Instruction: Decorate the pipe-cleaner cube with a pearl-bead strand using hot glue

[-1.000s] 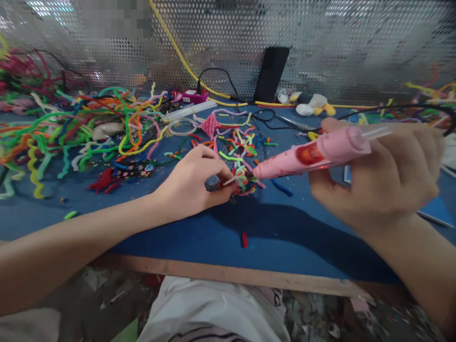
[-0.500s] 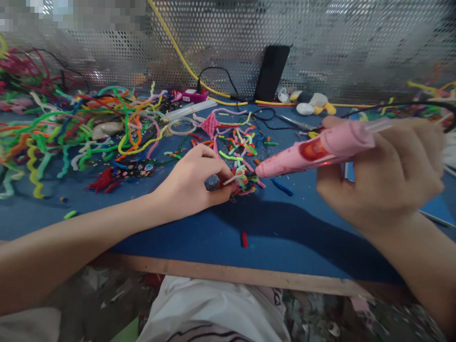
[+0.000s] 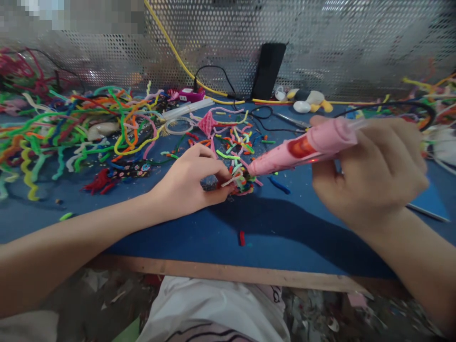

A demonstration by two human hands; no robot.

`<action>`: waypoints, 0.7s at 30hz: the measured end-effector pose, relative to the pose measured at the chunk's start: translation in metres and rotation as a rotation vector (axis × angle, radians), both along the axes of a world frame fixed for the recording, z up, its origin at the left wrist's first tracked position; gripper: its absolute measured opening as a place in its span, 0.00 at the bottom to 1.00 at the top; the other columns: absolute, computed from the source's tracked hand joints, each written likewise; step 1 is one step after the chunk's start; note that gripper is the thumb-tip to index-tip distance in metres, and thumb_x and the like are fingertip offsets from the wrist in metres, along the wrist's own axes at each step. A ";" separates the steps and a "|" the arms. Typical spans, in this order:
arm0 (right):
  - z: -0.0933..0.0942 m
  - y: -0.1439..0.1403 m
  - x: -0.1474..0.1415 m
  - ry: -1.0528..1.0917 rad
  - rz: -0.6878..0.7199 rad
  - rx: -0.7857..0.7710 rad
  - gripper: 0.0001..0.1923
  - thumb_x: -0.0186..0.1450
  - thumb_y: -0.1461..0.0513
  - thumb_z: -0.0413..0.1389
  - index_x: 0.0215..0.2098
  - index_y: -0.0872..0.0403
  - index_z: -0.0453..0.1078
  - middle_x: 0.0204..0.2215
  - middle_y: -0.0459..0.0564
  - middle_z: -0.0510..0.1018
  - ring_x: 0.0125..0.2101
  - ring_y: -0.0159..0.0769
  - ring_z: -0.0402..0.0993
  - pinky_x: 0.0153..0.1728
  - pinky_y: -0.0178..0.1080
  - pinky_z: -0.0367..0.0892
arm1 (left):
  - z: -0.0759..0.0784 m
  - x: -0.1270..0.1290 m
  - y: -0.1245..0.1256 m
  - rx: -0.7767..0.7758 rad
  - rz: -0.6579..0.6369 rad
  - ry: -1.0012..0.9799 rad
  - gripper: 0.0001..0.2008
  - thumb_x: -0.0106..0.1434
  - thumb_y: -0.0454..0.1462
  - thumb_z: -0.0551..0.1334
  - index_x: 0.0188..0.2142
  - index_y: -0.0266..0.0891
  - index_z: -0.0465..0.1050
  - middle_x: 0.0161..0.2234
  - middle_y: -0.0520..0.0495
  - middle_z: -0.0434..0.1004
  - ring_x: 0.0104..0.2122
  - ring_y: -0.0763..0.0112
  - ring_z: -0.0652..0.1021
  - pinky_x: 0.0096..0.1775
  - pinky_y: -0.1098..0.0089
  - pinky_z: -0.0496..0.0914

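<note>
My left hand (image 3: 199, 178) rests on the blue table, thumb and fingers closed on a small bundle of colourful pipe cleaner pieces (image 3: 242, 184). In my right hand (image 3: 370, 175) is a pink hot glue gun (image 3: 302, 147), gripped around its rear, with a clear glue stick (image 3: 356, 124) poking out of the back. Its nozzle points down-left and meets the bundle, or hovers just over it; the exact contact is hidden. A small light glows on its side. Short cut pipe cleaner pieces (image 3: 240, 137) lie scattered just behind the bundle.
A tangle of long pipe cleaners (image 3: 89, 123) covers the left of the table. At the back are a black phone (image 3: 269, 71) leaning on the perforated metal panel, a purple power socket (image 3: 191, 95), a plush toy (image 3: 311, 99) and cables. A red scrap (image 3: 242, 238) lies near the wooden edge.
The glue gun and my right hand have moved slightly left, bringing the nozzle closer to the bundle. My left hand keeps its hold. The whole view has shifted a little.
</note>
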State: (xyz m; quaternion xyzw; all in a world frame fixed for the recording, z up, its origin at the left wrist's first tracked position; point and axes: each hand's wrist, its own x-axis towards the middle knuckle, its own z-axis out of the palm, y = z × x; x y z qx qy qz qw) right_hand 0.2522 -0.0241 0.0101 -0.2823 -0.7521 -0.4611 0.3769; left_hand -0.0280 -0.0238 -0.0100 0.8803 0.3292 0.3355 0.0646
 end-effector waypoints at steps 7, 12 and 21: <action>0.002 0.000 0.006 -0.011 0.005 -0.012 0.19 0.65 0.72 0.56 0.53 0.55 0.68 0.38 0.50 0.82 0.38 0.39 0.80 0.37 0.42 0.71 | 0.001 0.000 0.000 0.001 0.004 -0.017 0.05 0.64 0.37 0.68 0.30 0.41 0.78 0.32 0.48 0.79 0.39 0.67 0.75 0.43 0.68 0.71; 0.002 0.002 0.010 -0.026 0.013 -0.015 0.17 0.63 0.67 0.57 0.51 0.58 0.69 0.35 0.52 0.79 0.35 0.42 0.79 0.34 0.44 0.69 | -0.001 -0.002 0.001 0.014 -0.006 -0.002 0.04 0.64 0.37 0.67 0.32 0.41 0.79 0.32 0.48 0.79 0.39 0.67 0.75 0.43 0.67 0.71; 0.000 0.000 0.005 -0.036 -0.022 -0.153 0.19 0.62 0.60 0.58 0.51 0.58 0.67 0.35 0.54 0.78 0.35 0.47 0.79 0.33 0.46 0.71 | -0.001 -0.004 0.004 0.021 -0.019 0.023 0.01 0.62 0.35 0.68 0.35 0.41 0.80 0.33 0.49 0.80 0.41 0.66 0.75 0.44 0.68 0.72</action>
